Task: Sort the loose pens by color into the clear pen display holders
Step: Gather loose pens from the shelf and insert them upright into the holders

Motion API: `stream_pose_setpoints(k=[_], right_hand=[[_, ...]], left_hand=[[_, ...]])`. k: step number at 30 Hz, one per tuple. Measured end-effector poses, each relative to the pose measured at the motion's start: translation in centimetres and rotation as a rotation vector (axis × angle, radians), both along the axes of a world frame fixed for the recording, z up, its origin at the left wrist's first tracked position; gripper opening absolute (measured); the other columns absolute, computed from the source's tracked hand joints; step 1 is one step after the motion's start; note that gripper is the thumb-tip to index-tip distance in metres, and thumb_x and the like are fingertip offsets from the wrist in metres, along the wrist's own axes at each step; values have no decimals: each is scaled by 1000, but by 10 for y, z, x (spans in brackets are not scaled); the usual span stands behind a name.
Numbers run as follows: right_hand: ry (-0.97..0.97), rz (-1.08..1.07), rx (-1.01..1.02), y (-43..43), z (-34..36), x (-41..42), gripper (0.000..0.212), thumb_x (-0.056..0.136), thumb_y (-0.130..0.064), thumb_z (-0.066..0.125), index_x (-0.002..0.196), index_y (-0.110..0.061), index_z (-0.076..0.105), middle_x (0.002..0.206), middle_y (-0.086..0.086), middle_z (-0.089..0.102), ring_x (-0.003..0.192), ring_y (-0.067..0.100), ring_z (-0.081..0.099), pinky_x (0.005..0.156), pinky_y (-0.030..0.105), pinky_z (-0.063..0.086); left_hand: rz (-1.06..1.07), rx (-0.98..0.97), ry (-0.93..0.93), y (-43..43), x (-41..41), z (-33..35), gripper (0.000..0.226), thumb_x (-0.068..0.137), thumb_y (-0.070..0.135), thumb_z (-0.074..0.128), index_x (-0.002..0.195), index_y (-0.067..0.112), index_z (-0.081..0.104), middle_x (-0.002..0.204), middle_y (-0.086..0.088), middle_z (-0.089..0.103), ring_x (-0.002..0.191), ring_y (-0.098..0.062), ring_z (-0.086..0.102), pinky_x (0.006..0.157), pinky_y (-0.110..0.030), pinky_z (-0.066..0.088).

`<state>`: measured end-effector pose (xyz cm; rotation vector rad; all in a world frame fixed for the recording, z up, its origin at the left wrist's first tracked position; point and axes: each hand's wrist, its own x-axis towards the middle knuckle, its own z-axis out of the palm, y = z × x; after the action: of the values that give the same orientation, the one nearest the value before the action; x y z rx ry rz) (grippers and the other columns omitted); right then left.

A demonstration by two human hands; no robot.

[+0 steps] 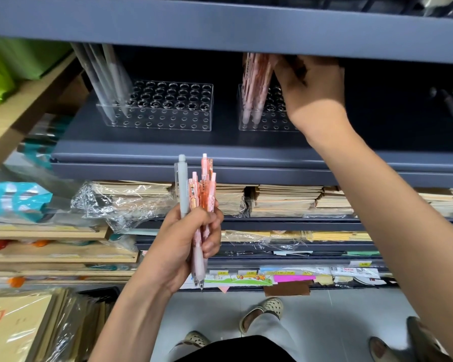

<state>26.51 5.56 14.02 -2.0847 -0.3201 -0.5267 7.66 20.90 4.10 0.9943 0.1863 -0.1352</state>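
Head view: your left hand [183, 241] grips the loose plastic pens [200, 205] as stock, tips down: one grey, about four pink. Your right hand [311, 90] meets the pink pens [255, 84] standing in the right clear drilled holder [270, 124], fingers bent, grip unclear. Some four grey pens [107, 82] lean in the left clear drilled holder [168, 121], near the grey metal shelf [141, 151] front edge.

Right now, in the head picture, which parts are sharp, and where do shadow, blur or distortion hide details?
In the head view the left hand and its pens are sharp and well lit; the right hand reaches into shadow under the upper shelf, so its grip is unclear; in the head view, the picture's edges are blurred and the wide lens bends the shelf lines.
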Motion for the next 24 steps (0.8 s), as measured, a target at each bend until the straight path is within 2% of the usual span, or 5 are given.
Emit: stream_pose_setpoints(k=[5,10,16,18,24], right_hand=[[-31,-10,10,0,-1,-4,32,90,-27,59,117,-10,66,117,4,68,114,19,59,105,27,41],[-191,67,160,4,-1,-45,13,87,-30,62,88,-21,71,76,-1,70,72,21,65,70,31,52],[282,527,-62,20,-29,-94,8,87,-28,69,93,-27,75,78,-16,72,66,19,64,60,36,52],[451,632,6,20,-39,-99,11,87,-25,70,94,-18,75,60,-15,64,51,3,53,48,18,42],[501,574,381,10,-46,-99,12,93,-15,61,92,-7,70,74,8,69,54,15,53,44,25,44]], left_hand=[[-8,-2,-3,2,-1,0,14,73,1,53,84,7,50,63,-7,47,39,-13,33,37,-20,31],[-48,32,-37,10,-4,0,9,73,1,57,78,6,51,63,-6,48,40,-14,33,39,-21,31],[-127,71,-58,20,-11,0,21,68,4,63,81,3,47,62,-4,53,39,-12,35,39,-20,33],[-143,68,-65,20,-11,0,22,64,9,65,80,3,51,62,-4,53,39,-13,35,40,-19,33],[-185,35,-50,16,-9,-2,27,68,6,62,95,3,63,66,-8,51,40,-14,35,40,-21,32]])
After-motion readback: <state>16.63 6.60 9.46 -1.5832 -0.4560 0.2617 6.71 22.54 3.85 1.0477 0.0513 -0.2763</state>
